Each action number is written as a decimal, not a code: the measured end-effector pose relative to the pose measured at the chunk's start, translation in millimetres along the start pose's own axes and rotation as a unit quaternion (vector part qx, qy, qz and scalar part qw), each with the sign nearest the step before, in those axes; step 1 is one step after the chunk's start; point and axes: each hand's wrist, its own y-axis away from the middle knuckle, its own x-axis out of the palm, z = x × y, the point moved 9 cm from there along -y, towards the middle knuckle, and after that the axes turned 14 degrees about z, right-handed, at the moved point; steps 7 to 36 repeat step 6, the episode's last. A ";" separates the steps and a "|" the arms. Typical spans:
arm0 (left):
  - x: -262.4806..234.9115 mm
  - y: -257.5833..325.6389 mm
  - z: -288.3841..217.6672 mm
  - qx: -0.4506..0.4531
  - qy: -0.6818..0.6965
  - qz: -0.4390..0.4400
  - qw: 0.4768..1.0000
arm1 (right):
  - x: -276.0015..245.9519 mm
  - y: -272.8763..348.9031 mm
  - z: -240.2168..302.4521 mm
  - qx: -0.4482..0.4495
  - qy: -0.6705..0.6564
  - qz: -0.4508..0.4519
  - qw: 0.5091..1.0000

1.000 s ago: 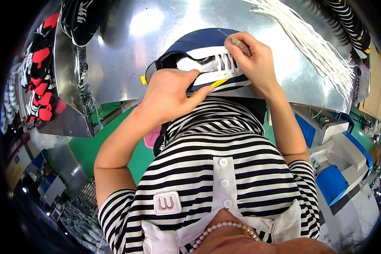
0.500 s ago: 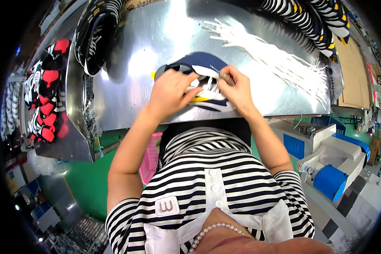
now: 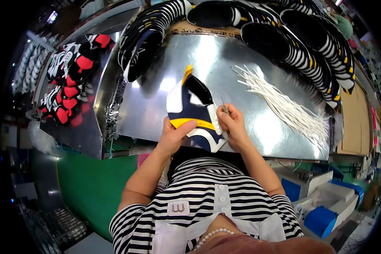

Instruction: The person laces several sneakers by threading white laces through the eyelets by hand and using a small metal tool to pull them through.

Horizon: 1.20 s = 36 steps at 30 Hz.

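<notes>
Fingers of my left hand [image 3: 172, 136] pinch the navy-white-yellow shoe upper [image 3: 193, 113] at frame centre on the steel table [image 3: 258, 127], right hand [image 3: 233, 127] pinching its edge; best kept taut, grip near the edge.

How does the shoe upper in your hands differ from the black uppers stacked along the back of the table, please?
The shoe upper is single, held by both hands, left hand and right hand; the black uppers lie untouched in overlapping rows. The held one mixes navy, white and yellow; the stacked ones look mostly black with white stripes. Both are over the same metal table.
</notes>
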 end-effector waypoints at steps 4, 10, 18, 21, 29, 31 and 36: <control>8.9 -31.5 -79.8 0.007 -0.524 -0.023 0.851 | -9.4 -5.0 -11.7 0.063 -0.009 -0.011 0.998; -9.9 -49.4 -84.1 -0.035 -0.708 -0.013 0.705 | -29.3 1.5 -13.3 0.104 0.046 -0.045 0.993; -9.9 -49.4 -84.1 -0.035 -0.708 -0.013 0.705 | -29.3 1.5 -13.3 0.104 0.046 -0.045 0.993; -9.9 -49.4 -84.1 -0.035 -0.708 -0.013 0.705 | -29.3 1.5 -13.3 0.104 0.046 -0.045 0.993; -9.9 -49.4 -84.1 -0.035 -0.708 -0.013 0.705 | -29.3 1.5 -13.3 0.104 0.046 -0.045 0.993; -9.9 -49.4 -84.1 -0.035 -0.708 -0.013 0.705 | -29.3 1.5 -13.3 0.104 0.046 -0.045 0.993; -9.9 -49.4 -84.1 -0.035 -0.708 -0.013 0.705 | -29.3 1.5 -13.3 0.104 0.046 -0.045 0.993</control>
